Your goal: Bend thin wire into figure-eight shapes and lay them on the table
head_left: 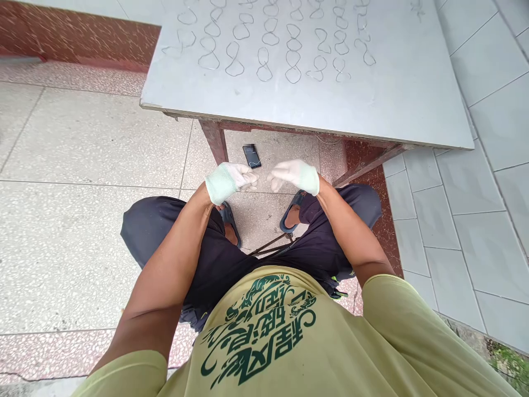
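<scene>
Two hands (237,176) (292,173), one phone (252,156)

L hand (236,176) & R hand (292,173) gloved, apart, fingers (250,178) part-curled; wrists (208,194) bent inwd; arms (176,264) fwd.

Underfoot, pale speckled terrazzo floor (82,143) with pink border strips (53,353); ahead, white-topped table (397,82) on reddish legs (213,140); rightward, grey wall tiles (479,237) meeting maroon skirting (387,231); soft, even light.

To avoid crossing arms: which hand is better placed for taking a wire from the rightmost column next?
Probably the right hand: it lies nearer those wires on the table than the left hand. Neither visibly holds anything.
</scene>
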A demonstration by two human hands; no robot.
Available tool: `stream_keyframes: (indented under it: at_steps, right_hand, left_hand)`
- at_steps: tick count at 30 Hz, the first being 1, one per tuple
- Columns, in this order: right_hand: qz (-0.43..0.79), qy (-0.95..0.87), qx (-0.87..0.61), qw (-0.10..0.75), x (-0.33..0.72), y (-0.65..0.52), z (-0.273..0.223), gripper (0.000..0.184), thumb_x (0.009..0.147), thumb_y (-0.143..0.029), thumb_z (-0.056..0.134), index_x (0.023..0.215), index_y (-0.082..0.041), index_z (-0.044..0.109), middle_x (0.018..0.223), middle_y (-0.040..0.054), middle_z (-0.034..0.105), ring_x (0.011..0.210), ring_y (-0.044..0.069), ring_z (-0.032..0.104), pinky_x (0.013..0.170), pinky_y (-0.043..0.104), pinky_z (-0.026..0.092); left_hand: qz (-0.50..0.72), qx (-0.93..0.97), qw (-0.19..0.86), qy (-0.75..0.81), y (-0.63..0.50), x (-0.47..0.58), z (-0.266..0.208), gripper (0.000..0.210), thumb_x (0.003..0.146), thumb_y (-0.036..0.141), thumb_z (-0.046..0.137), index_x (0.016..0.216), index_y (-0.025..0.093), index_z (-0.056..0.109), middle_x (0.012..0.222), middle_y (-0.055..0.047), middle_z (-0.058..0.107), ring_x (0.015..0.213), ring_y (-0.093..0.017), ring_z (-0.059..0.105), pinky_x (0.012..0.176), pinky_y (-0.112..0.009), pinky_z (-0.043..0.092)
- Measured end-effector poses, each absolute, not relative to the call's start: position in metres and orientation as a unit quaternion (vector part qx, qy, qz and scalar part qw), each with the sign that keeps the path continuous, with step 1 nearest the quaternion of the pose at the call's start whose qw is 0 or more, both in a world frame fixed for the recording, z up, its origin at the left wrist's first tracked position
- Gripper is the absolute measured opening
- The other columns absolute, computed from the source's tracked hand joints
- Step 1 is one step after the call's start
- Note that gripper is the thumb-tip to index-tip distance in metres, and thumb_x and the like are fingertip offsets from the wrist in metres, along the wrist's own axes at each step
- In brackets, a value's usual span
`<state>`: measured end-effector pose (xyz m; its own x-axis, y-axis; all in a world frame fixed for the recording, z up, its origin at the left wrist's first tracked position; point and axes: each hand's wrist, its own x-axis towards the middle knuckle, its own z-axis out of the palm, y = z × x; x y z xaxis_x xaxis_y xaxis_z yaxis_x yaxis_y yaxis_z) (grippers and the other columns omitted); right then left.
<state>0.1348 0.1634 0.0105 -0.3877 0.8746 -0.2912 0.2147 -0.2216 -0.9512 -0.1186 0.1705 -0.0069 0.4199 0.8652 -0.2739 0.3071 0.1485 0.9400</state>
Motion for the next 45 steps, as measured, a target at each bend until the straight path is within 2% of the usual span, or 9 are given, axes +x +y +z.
stream_keyframes:
  at_steps: [6,13,17,19,21,29,34,40,45]
  right_hand:
    - [0.591,-0.517,-0.500,0.365,0.128,0.175,0.015,0.005,0.097,-0.025,0.084,0.102,-0.024,0.083,0.088,-0.0005,0.085,0.081,0.016,0.080,0.094,0.033,0.067]
    - [0.547,-0.560,-0.506,0.362,0.120,0.162,0.016,0.018,0.101,-0.018,0.072,0.088,-0.023,0.083,0.079,-0.0008,0.082,0.077,0.016,0.077,0.089,0.030,0.066]
    - [0.519,-0.549,-0.540,0.372,0.119,0.166,0.009,0.018,0.103,-0.018,0.068,0.092,-0.023,0.082,0.083,-0.0004,0.084,0.081,0.015,0.078,0.093,0.029,0.066]
    - [0.518,-0.542,-0.541,0.380,0.117,0.169,0.003,0.018,0.104,-0.017,0.067,0.094,-0.022,0.081,0.085,-0.0002,0.084,0.084,0.015,0.079,0.094,0.029,0.065]
    - [0.521,-0.533,-0.539,0.393,0.116,0.171,-0.002,0.017,0.105,-0.018,0.065,0.097,-0.022,0.080,0.087,-0.0001,0.085,0.088,0.015,0.080,0.098,0.029,0.065]
    - [0.502,-0.542,-0.530,0.416,0.110,0.168,-0.014,0.020,0.106,-0.023,0.064,0.109,-0.024,0.083,0.107,0.0006,0.089,0.112,0.016,0.082,0.118,0.032,0.058]
    - [0.489,-0.563,-0.528,0.406,0.105,0.165,-0.018,0.023,0.107,-0.023,0.063,0.113,-0.025,0.085,0.117,0.0007,0.089,0.123,0.016,0.080,0.124,0.030,0.053]
    - [0.405,-0.610,-0.549,0.404,0.109,0.169,-0.028,0.027,0.111,-0.023,0.061,0.118,-0.028,0.086,0.122,0.0007,0.089,0.127,0.017,0.078,0.129,0.033,0.048]
    - [0.317,-0.659,-0.586,0.349,0.113,0.168,-0.025,0.029,0.112,-0.022,0.060,0.114,-0.026,0.088,0.113,0.0024,0.088,0.121,0.022,0.080,0.123,0.040,0.054]
  left_hand:
    - [0.168,0.657,0.576,0.458,0.173,-0.122,-0.009,0.027,0.077,0.044,0.080,0.062,0.022,0.078,0.052,-0.002,0.059,0.051,-0.013,0.046,0.052,-0.027,0.032]
    - [0.161,0.678,0.533,0.481,0.175,-0.122,-0.006,0.029,0.083,0.044,0.076,0.065,0.022,0.078,0.055,-0.002,0.064,0.056,-0.015,0.054,0.060,-0.028,0.041]
    - [0.262,0.604,0.579,0.481,0.177,-0.115,-0.014,0.030,0.081,0.045,0.087,0.095,0.019,0.085,0.091,-0.008,0.085,0.087,-0.022,0.077,0.087,-0.033,0.060]
    - [0.288,0.542,0.631,0.475,0.173,-0.105,-0.020,0.043,0.075,0.040,0.096,0.109,0.017,0.084,0.113,-0.012,0.087,0.107,-0.026,0.081,0.101,-0.039,0.063]
    - [0.284,0.491,0.674,0.472,0.166,-0.092,-0.026,0.046,0.071,0.033,0.102,0.108,0.014,0.082,0.116,-0.014,0.087,0.111,-0.028,0.082,0.103,-0.040,0.065]
    - [0.378,0.342,0.713,0.481,0.153,-0.065,-0.032,0.038,0.076,0.024,0.103,0.096,0.014,0.072,0.097,-0.008,0.083,0.091,-0.022,0.086,0.087,-0.035,0.070]
    - [0.389,0.346,0.685,0.509,0.157,-0.067,-0.034,0.031,0.073,0.014,0.099,0.090,0.014,0.073,0.088,-0.004,0.081,0.072,-0.014,0.079,0.060,-0.022,0.053]
    - [0.436,0.360,0.678,0.470,0.161,-0.072,-0.038,0.034,0.069,0.022,0.103,0.090,0.011,0.079,0.082,-0.006,0.082,0.067,-0.012,0.074,0.065,-0.025,0.055]
    - [0.449,0.334,0.685,0.467,0.167,-0.074,-0.038,0.033,0.072,0.027,0.104,0.085,0.011,0.077,0.080,-0.008,0.082,0.064,-0.011,0.072,0.063,-0.025,0.054]
